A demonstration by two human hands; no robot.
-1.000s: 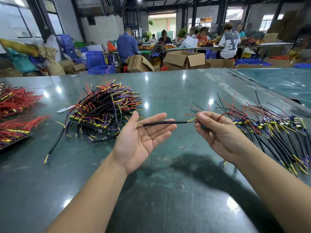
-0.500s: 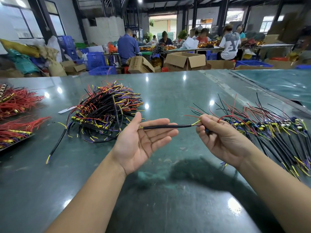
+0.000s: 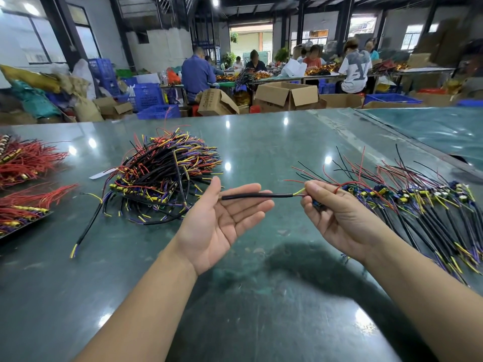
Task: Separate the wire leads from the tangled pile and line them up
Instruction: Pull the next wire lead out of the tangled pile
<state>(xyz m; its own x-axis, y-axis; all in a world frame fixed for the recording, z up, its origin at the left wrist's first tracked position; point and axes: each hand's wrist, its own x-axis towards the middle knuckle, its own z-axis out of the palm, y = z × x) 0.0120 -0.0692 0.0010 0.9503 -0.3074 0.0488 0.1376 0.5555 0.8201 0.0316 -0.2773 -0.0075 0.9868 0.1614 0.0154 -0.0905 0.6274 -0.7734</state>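
Little has moved: both hands hover as before. Right hand (image 3: 337, 215) pinches one lead (image 3: 257, 195) by its yellow end; left hand (image 3: 222, 223) lies flat-fingered under its far tip. Lay it parallel beside the row (image 3: 423, 205), ends even, away from the pile (image 3: 162, 178).

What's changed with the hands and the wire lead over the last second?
Almost nothing. The right hand still pinches the black wire lead at its yellow end, its other end still lying across the open left hand. The tangled pile and lined-up row haven't moved.
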